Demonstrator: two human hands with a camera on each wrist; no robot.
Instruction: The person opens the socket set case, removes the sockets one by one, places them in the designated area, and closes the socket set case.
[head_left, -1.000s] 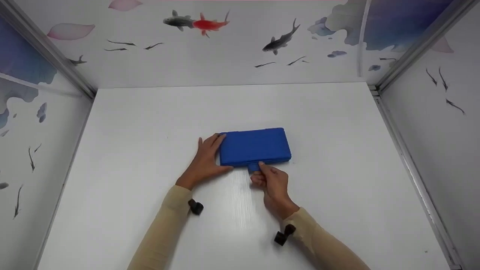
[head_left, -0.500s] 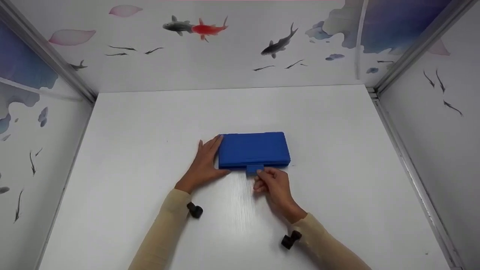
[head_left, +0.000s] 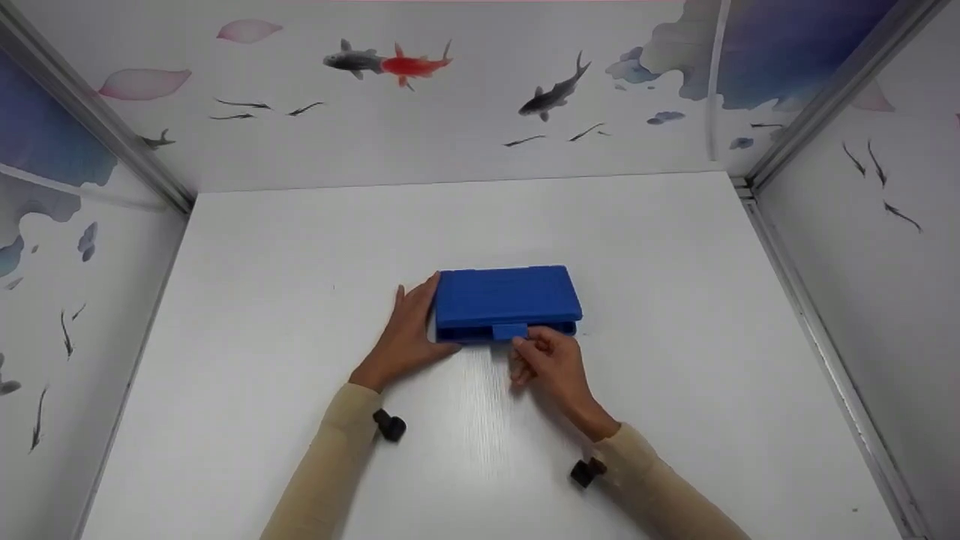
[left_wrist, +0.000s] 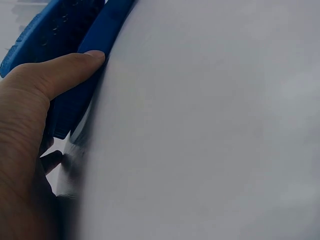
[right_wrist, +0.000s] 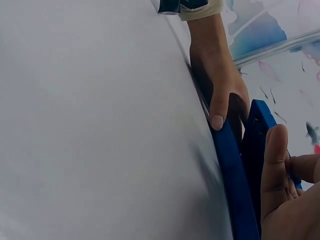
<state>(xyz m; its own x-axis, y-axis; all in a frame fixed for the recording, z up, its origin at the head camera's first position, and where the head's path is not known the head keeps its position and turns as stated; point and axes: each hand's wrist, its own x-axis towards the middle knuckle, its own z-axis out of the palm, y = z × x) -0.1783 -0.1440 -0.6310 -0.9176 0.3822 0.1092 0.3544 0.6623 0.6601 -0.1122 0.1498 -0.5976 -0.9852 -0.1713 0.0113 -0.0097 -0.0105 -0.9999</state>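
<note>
A blue plastic case (head_left: pixel 504 292) lies on the white table, its lid lifted a little along the near edge. My left hand (head_left: pixel 409 319) grips the case's left end, with the thumb along the front of the base (left_wrist: pixel 80 102). Midway along the lid's front edge is a latch tab (head_left: pixel 508 331), which my right hand (head_left: pixel 551 364) pinches between thumb and fingers. From the right wrist, a narrow gap shows between the lid (right_wrist: pixel 253 142) and the base (right_wrist: pixel 234 185). Most of the case's inside is hidden; small bumps show under the lid (left_wrist: pixel 47 37) in the left wrist view.
The white tabletop (head_left: pixel 300 240) spreads around the case. Panels printed with fish and petals rise at the back (head_left: pixel 450 150), left and right, with metal rails at the corners. A small black device (head_left: pixel 390 426) is strapped at each wrist.
The lid's near edge has risen, opening a dark gap above the base. My right hand holds the tab and has moved up slightly with it; the left hand keeps its grip.
</note>
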